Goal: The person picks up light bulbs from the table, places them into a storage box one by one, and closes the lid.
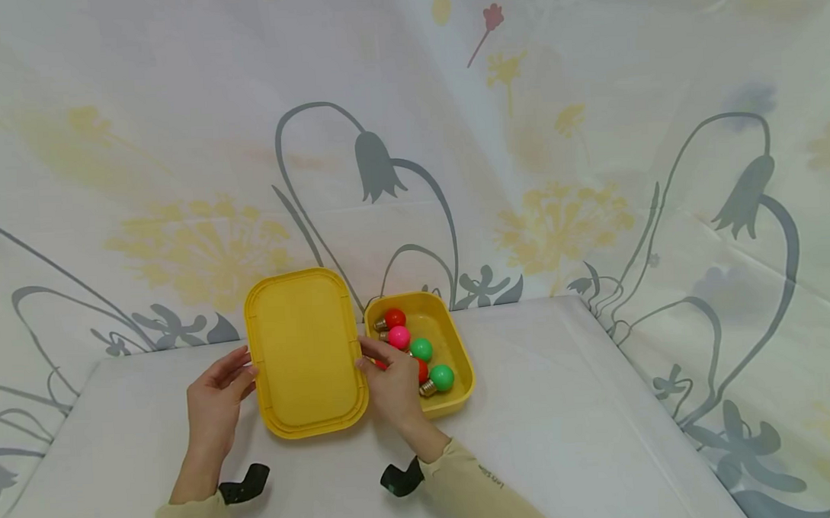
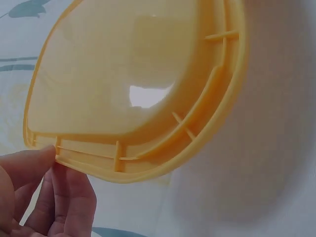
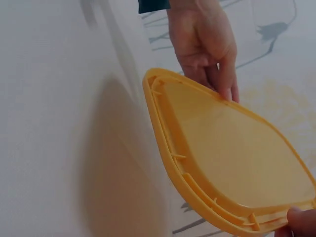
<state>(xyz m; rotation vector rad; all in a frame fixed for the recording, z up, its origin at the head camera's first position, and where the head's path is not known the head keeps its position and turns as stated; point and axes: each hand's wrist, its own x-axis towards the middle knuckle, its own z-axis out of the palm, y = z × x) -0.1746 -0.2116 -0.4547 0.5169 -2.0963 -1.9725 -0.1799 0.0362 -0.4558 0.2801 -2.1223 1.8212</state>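
Observation:
A yellow plastic lid (image 1: 308, 354) is raised above the table, its ribbed underside facing the wrist cameras. At its left edge my left hand (image 1: 217, 403) pinches the rim between thumb and fingers. My right hand (image 1: 397, 389) pinches the opposite long edge. Just to the right stands a yellow box (image 1: 439, 319) without its cover, partly hidden behind the right hand. Inside lie several small coloured light bulbs with metal screw bases: a red bulb (image 1: 395, 318), a pink bulb (image 1: 399, 337) and a green bulb (image 1: 443, 377) among them.
A white cloth covers the table (image 1: 564, 406). Behind it rises a pale curtain (image 1: 414, 236) printed with grey and yellow flowers, which also hangs along both sides. Black wrist mounts (image 1: 244, 484) show at both sleeves.

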